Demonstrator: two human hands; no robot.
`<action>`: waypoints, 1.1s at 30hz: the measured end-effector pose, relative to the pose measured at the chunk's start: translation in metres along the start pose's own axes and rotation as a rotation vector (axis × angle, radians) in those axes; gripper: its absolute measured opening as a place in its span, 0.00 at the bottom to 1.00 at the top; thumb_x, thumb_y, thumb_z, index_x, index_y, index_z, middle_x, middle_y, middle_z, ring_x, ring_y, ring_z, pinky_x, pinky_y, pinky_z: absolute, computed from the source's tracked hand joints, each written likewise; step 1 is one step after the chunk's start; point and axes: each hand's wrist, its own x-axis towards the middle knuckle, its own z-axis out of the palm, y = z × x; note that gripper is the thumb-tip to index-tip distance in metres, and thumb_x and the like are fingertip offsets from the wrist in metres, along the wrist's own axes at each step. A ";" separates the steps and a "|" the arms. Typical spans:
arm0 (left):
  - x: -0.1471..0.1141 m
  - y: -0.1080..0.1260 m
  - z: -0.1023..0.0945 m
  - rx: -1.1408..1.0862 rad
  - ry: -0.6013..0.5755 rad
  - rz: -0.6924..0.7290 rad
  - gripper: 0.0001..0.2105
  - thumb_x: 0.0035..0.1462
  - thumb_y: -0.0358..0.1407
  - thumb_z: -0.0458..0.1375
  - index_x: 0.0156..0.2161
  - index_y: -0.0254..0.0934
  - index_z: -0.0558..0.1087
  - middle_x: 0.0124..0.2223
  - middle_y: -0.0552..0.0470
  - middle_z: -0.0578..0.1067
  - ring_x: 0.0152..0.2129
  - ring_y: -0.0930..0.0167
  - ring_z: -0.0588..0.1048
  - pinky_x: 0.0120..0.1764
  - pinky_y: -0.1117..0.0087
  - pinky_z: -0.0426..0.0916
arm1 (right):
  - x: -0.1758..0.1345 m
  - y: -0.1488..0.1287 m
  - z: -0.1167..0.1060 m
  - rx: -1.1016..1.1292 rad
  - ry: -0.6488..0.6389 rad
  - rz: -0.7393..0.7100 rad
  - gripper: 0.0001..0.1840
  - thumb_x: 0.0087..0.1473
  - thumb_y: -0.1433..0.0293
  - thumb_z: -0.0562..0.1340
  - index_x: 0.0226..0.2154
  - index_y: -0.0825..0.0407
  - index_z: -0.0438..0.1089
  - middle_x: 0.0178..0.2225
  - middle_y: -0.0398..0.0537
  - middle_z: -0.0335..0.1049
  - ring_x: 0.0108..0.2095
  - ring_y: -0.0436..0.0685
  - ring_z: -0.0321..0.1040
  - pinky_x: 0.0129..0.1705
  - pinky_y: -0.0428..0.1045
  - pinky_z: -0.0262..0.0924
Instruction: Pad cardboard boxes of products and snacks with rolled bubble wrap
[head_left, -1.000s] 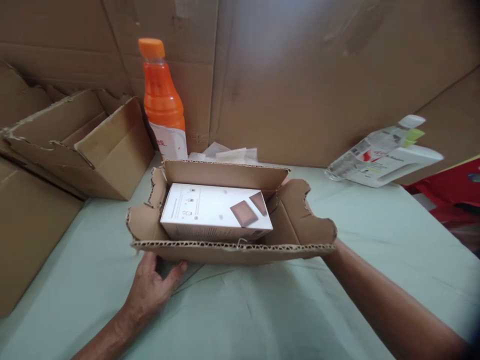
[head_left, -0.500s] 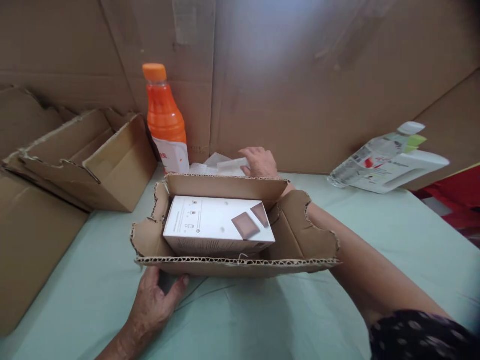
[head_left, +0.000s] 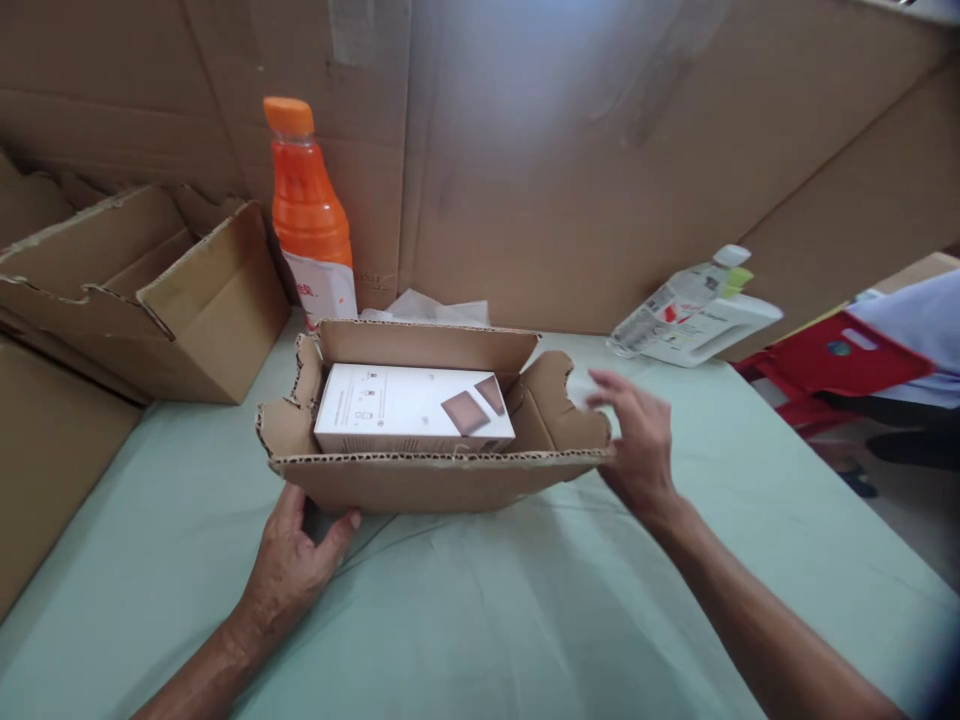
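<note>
An open cardboard box (head_left: 420, 485) with ragged, notched edges stands before me. Inside lies a white carton (head_left: 405, 400) printed with brown chocolate-like squares. My left hand (head_left: 292, 565) holds the box at its lower left front corner, thumb by the front wall and fingertips hidden beneath it. To the right of the box, my right hand (head_left: 637, 440) is raised with bent fingers, blurred by motion. A thin, whitish see-through piece (head_left: 581, 388) shows at its fingertips. Similar see-through pieces (head_left: 439, 308) lie behind the box.
An orange bottle (head_left: 311, 215) stands behind the box on the left, near cardboard organizers (head_left: 217, 310). At the back right, a clear bottle (head_left: 667, 305) leans by a white jug (head_left: 705, 335). A cardboard wall (head_left: 540, 200) closes the back. Red items (head_left: 847, 355) lie beyond the table's right edge.
My right hand has come from behind the box to its right side, with a whitish see-through piece at the fingers. My left hand stays at the box's corner. The camera view has shifted.
</note>
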 end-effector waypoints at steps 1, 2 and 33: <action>0.001 0.000 -0.001 -0.008 -0.009 0.014 0.23 0.50 0.51 0.62 0.46 0.38 0.70 0.44 0.42 0.77 0.43 0.55 0.76 0.46 0.53 0.72 | -0.030 -0.005 -0.015 0.008 -0.058 -0.006 0.05 0.58 0.73 0.58 0.38 0.48 0.67 0.49 0.55 0.77 0.50 0.66 0.74 0.48 0.60 0.62; 0.001 0.000 -0.001 -0.016 -0.018 0.027 0.23 0.51 0.50 0.62 0.47 0.38 0.69 0.44 0.43 0.77 0.43 0.56 0.76 0.47 0.54 0.71 | -0.057 -0.010 -0.029 0.036 -0.126 -0.012 0.07 0.58 0.74 0.58 0.38 0.47 0.68 0.48 0.54 0.78 0.47 0.65 0.75 0.46 0.59 0.63; 0.066 0.020 0.032 -0.278 -0.101 0.001 0.32 0.56 0.40 0.61 0.65 0.40 0.60 0.61 0.40 0.71 0.56 0.63 0.73 0.60 0.54 0.66 | -0.022 -0.031 -0.003 0.588 -0.527 0.491 0.25 0.59 0.56 0.60 0.56 0.48 0.68 0.59 0.53 0.70 0.58 0.65 0.68 0.54 0.60 0.67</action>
